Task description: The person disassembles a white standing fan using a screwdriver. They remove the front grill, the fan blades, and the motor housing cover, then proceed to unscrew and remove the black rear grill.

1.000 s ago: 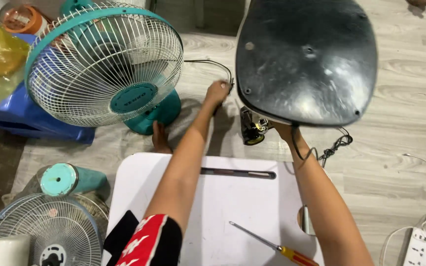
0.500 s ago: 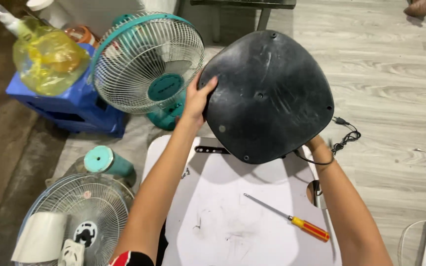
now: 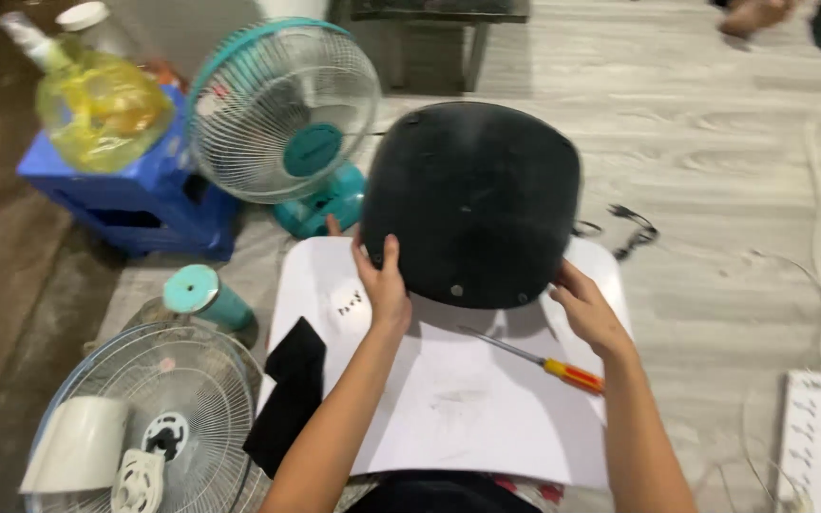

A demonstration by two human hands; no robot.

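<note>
**Both hands clasp the black fan base over the white board**

The left hand (image 3: 384, 285) grips the lower left edge of the black fan base (image 3: 472, 199), thumb laid on its face and fingers wrapped behind. The right hand (image 3: 589, 309) holds the lower right edge, fingers curled under the rim; how tightly is hard to tell, since the picture is blurred. The base is tilted up, its flat underside toward the camera, above the far part of the white board (image 3: 448, 408).

On the board, just below the base, lies an orange-handled screwdriver (image 3: 536, 361). A black cloth (image 3: 287, 399) overlaps the board's left edge. Left of the base stands a teal fan (image 3: 282, 114) beside a blue stool (image 3: 130, 195). A white power strip (image 3: 810, 427) lies well to the right.
</note>
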